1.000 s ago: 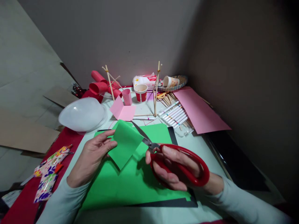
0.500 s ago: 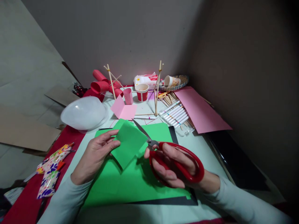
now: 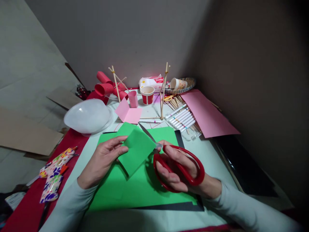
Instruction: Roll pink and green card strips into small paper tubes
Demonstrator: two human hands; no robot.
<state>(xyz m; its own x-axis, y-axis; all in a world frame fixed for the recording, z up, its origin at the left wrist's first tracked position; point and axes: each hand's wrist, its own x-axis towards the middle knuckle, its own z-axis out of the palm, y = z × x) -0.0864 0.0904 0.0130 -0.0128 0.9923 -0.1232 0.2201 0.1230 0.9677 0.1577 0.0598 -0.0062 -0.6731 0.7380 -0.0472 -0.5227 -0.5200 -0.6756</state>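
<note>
My left hand (image 3: pixel 106 161) is closed on a folded piece of green paper (image 3: pixel 137 151), pinching its left side between thumb and fingers. My right hand (image 3: pixel 177 166) grips red-handled scissors (image 3: pixel 198 174), fingers through the loops. The scissors' blades point up and left at the right corner of the folded paper; one blade shows beyond its upper edge, and the other is hidden. Underneath both hands lies a large green sheet (image 3: pixel 116 196) on top of a black sheet (image 3: pixel 178 206).
Behind are a folded pink card (image 3: pixel 131 115), a red-and-white paper cup (image 3: pixel 147 96), stick frames (image 3: pixel 163 93) and markers (image 3: pixel 181 119). A pink sheet (image 3: pixel 210 116) lies right, a white plastic bowl (image 3: pixel 88 116) left. Patterned pouches (image 3: pixel 51 183) rest on the red cloth (image 3: pixel 26 199).
My right hand has shifted slightly left with the scissors, whose blades now overlap the paper's corner. My left hand and the folded green paper have moved a little to the right.
</note>
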